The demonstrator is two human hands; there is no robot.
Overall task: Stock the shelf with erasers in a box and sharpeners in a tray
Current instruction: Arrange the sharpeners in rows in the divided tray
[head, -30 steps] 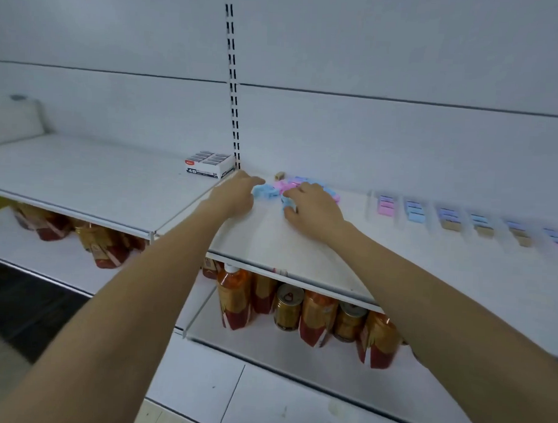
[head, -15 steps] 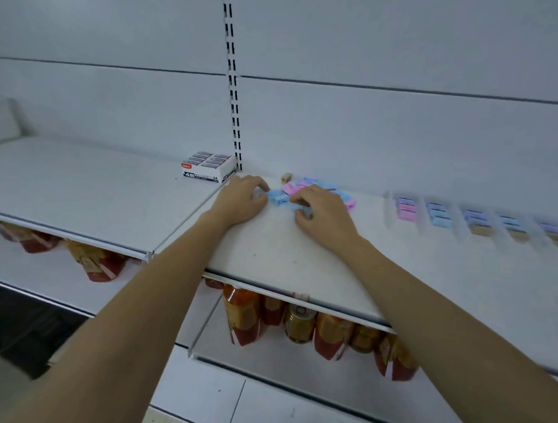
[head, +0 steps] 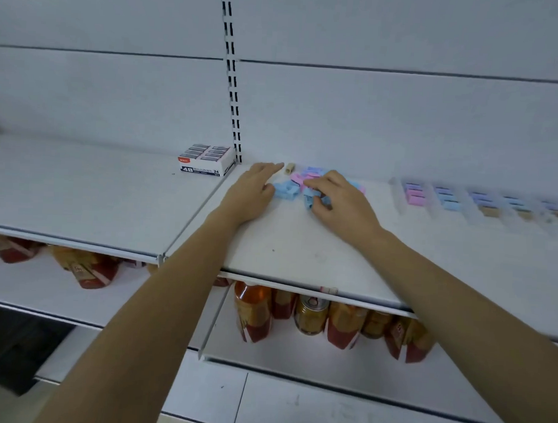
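A loose pile of blue and pink sharpeners (head: 300,180) lies at the back of the white shelf (head: 295,247). My left hand (head: 249,191) lies flat beside it, fingers straight, thumb against a blue sharpener (head: 285,190). My right hand (head: 339,198) is curled over the pile and pinches a blue sharpener (head: 310,201) at its front. A small tan sharpener (head: 289,168) stands just behind my left fingertips. The white box of erasers (head: 206,160) sits left of the upright rail. A clear tray (head: 482,204) with sharpeners sorted in rows stands to the right.
A slotted upright rail (head: 232,81) divides the two shelf bays. The lower shelf holds orange bottles and cans (head: 311,315) and red packets (head: 86,270). The left shelf bay (head: 80,190) carries only the eraser box.
My left hand has flattened and reached further back toward the tan sharpener. My right hand has curled onto the front of the pile. The view has shifted slightly.
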